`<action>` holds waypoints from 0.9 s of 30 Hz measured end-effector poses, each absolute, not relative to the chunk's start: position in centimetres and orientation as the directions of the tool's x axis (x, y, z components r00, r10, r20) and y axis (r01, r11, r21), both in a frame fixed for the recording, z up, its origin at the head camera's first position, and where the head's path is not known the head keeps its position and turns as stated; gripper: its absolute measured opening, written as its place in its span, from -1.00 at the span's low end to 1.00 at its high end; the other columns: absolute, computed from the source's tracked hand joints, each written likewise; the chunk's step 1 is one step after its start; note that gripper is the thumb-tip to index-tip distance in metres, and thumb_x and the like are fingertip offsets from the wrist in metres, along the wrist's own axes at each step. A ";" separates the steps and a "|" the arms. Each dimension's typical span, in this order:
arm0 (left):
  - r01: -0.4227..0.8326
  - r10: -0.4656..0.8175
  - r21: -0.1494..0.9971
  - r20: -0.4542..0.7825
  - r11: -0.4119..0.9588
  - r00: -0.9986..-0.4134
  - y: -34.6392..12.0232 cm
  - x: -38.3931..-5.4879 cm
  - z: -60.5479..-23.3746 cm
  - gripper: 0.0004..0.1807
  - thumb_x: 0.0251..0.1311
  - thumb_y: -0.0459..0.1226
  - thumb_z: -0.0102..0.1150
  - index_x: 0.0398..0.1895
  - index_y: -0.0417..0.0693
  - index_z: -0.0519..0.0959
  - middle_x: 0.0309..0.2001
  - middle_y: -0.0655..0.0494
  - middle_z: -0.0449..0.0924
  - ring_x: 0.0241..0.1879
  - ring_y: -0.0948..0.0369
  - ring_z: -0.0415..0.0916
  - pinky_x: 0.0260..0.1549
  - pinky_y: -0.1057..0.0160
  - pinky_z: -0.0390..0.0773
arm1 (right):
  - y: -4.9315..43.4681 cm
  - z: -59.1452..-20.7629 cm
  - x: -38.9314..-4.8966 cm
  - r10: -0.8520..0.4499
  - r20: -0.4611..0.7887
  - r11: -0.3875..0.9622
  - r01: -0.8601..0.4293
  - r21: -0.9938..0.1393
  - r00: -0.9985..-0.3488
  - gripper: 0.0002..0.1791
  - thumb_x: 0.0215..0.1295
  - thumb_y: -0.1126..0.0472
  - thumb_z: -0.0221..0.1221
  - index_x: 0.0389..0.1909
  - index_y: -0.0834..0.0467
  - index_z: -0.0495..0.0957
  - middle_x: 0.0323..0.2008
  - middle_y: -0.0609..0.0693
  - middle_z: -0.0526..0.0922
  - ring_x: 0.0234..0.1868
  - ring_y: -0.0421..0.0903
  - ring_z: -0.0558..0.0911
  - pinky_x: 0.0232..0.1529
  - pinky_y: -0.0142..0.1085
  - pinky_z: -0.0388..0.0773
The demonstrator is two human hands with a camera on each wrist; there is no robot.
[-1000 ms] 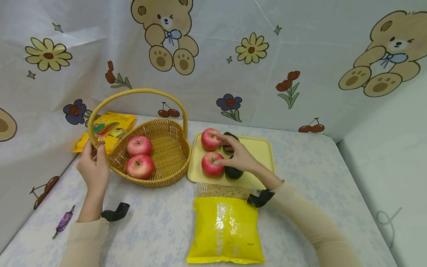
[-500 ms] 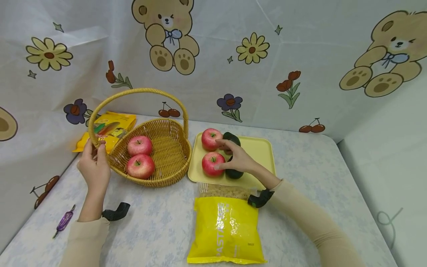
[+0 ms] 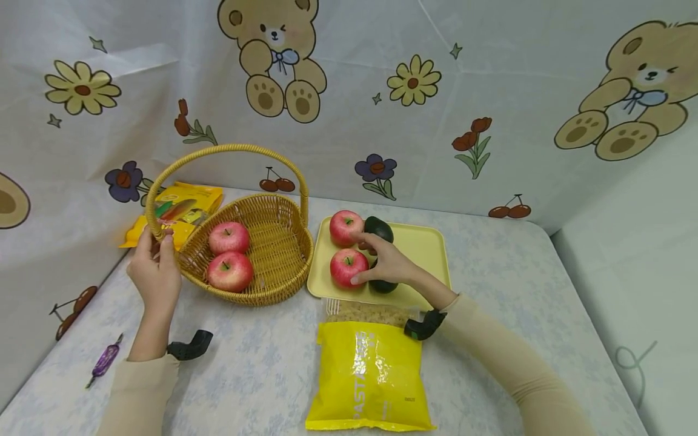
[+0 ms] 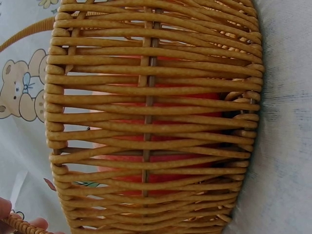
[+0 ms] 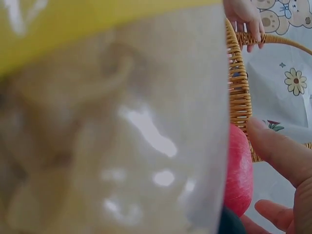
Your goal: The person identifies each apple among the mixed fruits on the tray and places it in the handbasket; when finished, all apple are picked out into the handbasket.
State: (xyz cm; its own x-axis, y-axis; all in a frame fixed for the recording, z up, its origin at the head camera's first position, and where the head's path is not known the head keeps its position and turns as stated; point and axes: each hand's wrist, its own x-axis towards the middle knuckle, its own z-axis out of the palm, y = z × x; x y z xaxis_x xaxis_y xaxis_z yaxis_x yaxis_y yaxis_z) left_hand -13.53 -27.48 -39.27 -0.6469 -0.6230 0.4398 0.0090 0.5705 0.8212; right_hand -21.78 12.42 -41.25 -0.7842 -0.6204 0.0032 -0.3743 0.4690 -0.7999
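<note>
My left hand (image 3: 155,269) grips the left foot of the arched handle (image 3: 240,148) of a wicker basket (image 3: 280,248). Two red apples (image 3: 229,236) lie in the basket's left half; in the left wrist view they show as red behind the woven side (image 4: 146,117). On a pale yellow tray (image 3: 422,248) are two more apples, a rear one (image 3: 345,227) and a front one (image 3: 347,268), beside two dark green avocados (image 3: 378,229). My right hand (image 3: 389,260) is spread over the front apple, thumb at its near side and fingers at its far side; firm contact cannot be told.
A yellow pasta bag (image 3: 371,375) with a see-through top lies in front of the tray, under my right wrist, and fills much of the right wrist view. Yellow packets (image 3: 188,203) lie behind the basket. A purple-wrapped candy (image 3: 105,360) lies at the left.
My right hand has shifted slightly toward the near side, around the front apple, uncovering more of the rear avocado. My left hand keeps its hold on the basket handle.
</note>
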 end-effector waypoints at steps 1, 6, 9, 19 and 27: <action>0.007 -0.623 0.821 0.438 0.570 -0.648 -27.5 -13.5 -39.3 -0.64 0.46 -0.13 -0.08 0.15 -0.07 0.56 -0.03 -0.05 0.65 -0.18 0.66 0.39 -0.06 0.50 0.54 | 12.4 -41.3 -21.8 -0.623 0.003 0.470 -0.377 -0.798 -0.782 0.02 -0.06 0.17 0.51 0.43 0.24 0.21 0.35 0.18 0.37 0.28 0.17 0.41 0.36 0.07 0.30; 0.004 -0.622 0.819 0.439 0.573 -0.648 -27.4 -13.5 -39.3 -0.63 0.46 -0.13 -0.08 0.15 -0.08 0.56 -0.03 -0.04 0.65 -0.18 0.67 0.40 -0.05 0.49 0.55 | 12.2 -41.3 -21.7 -0.641 -0.002 0.474 -0.393 -0.788 -0.767 0.00 -0.06 0.18 0.51 0.41 0.26 0.21 0.39 0.19 0.32 0.26 0.18 0.42 0.33 0.06 0.35; 0.007 -0.623 0.821 0.440 0.571 -0.647 -27.4 -13.5 -39.2 -0.64 0.46 -0.13 -0.08 0.14 -0.08 0.56 -0.03 -0.05 0.65 -0.18 0.67 0.40 -0.07 0.51 0.54 | 12.0 -41.3 -21.7 -0.648 -0.004 0.489 -0.413 -0.768 -0.761 0.00 -0.07 0.18 0.51 0.41 0.28 0.22 0.38 0.19 0.33 0.25 0.16 0.43 0.31 0.05 0.38; 0.018 -0.624 0.824 0.444 0.567 -0.643 -27.5 -13.5 -39.2 -0.65 0.46 -0.15 -0.07 0.15 -0.04 0.56 -0.05 -0.03 0.64 -0.20 0.67 0.38 -0.09 0.54 0.51 | 11.7 -41.2 -21.8 -0.673 -0.004 0.525 -0.473 -0.707 -0.740 -0.01 -0.08 0.14 0.52 0.38 0.29 0.26 0.33 0.20 0.38 0.21 0.11 0.44 0.29 0.03 0.40; 0.001 -0.626 0.825 0.429 0.565 -0.651 -27.4 -13.5 -39.3 -0.64 0.46 -0.14 -0.07 0.18 0.00 0.55 0.00 -0.04 0.65 -0.18 0.65 0.39 -0.04 0.46 0.56 | 11.7 -41.4 -21.8 -0.670 -0.024 0.571 -0.494 -0.655 -0.742 -0.07 -0.07 0.09 0.51 0.35 0.25 0.32 0.29 0.17 0.44 0.22 0.07 0.45 0.29 -0.01 0.41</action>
